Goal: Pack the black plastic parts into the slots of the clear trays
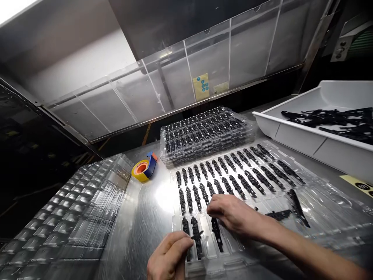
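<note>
A clear plastic tray lies on the metal bench in front of me, its slots holding rows of small black parts. My left hand is at the tray's near edge, fingers curled and pinching a black part in the front row. My right hand lies palm down over the middle rows, fingers bent and pressing on a black part in its slot. Two loose black parts lie across empty slots to the right of that hand.
A stack of filled clear trays stands behind the open one. Empty clear trays are piled at the left. A yellow tape dispenser sits between them. A white bin with loose black parts is at the right. A clear shield rises behind.
</note>
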Tool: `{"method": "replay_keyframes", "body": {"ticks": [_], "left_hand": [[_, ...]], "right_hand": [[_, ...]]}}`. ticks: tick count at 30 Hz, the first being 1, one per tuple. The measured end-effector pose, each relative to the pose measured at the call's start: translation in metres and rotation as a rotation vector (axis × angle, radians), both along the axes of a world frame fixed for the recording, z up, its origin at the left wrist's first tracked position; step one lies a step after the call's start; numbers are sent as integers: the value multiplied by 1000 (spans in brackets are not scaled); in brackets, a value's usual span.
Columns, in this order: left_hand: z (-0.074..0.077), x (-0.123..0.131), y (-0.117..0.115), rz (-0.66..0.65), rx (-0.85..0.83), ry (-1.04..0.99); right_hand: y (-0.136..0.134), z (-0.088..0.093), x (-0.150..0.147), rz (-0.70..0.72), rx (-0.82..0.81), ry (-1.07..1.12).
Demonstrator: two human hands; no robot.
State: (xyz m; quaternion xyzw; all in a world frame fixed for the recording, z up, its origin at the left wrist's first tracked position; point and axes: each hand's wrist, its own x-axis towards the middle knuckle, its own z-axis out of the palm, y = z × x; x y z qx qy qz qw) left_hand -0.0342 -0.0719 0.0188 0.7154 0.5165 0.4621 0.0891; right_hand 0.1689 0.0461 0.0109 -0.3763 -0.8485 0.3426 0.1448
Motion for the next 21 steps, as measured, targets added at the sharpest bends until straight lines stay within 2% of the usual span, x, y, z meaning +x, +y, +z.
{"method": "replay_keyframes", "body": {"ticks": [3, 6, 9, 12, 15, 18, 21], "left_hand": [[1, -4, 4, -89, -69, 3], [3, -8, 9, -164, -172, 3], [12, -10, 17, -199, -359, 16], [25, -9, 32, -203, -579, 49], [34, -4, 53, -227, -739, 164], [35, 2, 80, -357, -821, 360], [32, 10, 99, -487, -833, 476]], "right_hand": [[-5, -14, -13, -10, 143, -81], [-17, -22, -8, -10, 268, -65], [-28, -30, 17, -34, 315, 42], [-33, -35, 54, -178, 383, 113], [-34, -34, 84, -283, 430, 78], [-37, -32, 98, -304, 441, 52], [-41, -33, 100, -302, 436, 55]]}}
